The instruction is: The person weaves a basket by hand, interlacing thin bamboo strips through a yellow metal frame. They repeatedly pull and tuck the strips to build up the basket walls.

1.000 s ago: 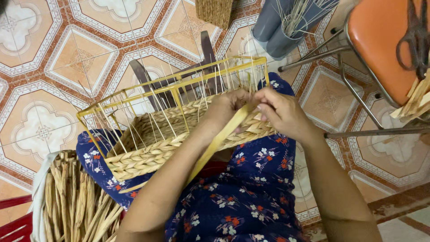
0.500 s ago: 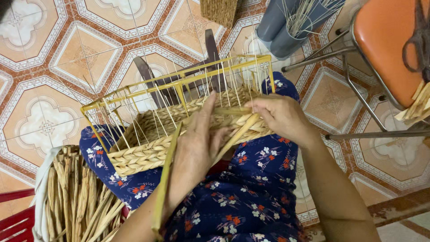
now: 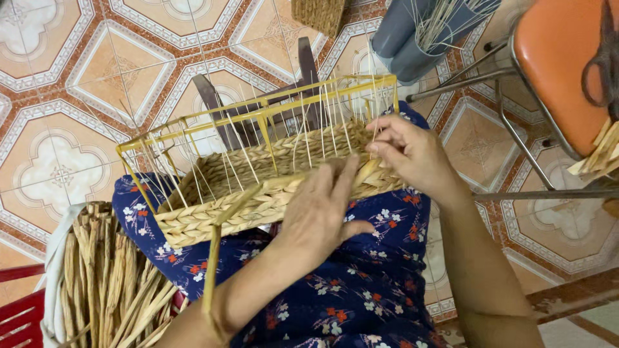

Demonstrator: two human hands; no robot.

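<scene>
A: Checking hands — where do we see the half-woven basket (image 3: 258,187)?

B: On lap, yellow wire frame (image 3: 258,113) up. Left hand (image 3: 322,209) lies flat on woven rim, fingers spread, a long reed strip (image 3: 211,270) beneath the wrist.

A: R hand?

B: Right hand (image 3: 412,154), fingertips pinching strand at the rim.

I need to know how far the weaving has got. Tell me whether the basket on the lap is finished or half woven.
Half woven: the basket has braid only low down, bare spokes above.
</scene>
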